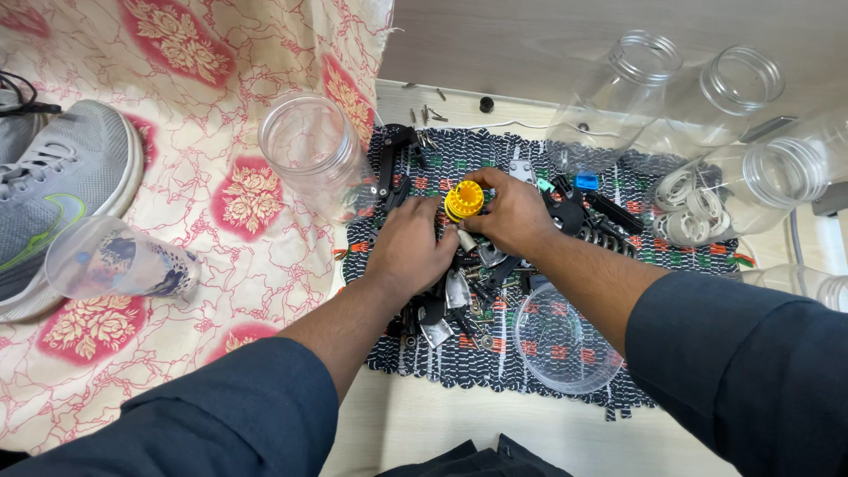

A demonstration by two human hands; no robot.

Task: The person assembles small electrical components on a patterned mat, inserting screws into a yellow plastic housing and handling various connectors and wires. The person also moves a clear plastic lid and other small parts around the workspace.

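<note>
My right hand grips a yellow ribbed plastic wheel from the right, just above a pile of small black and metal parts. My left hand rests palm down on that pile beside the wheel, its fingers curled near a small silvery piece; whether it holds anything is hidden. The pile lies on a black-and-white woven mat.
Clear plastic jars lie around: one at the mat's left edge, one on the floral cloth, several at the upper right, one holding white rings. A clear lid sits on the mat. A grey shoe lies far left.
</note>
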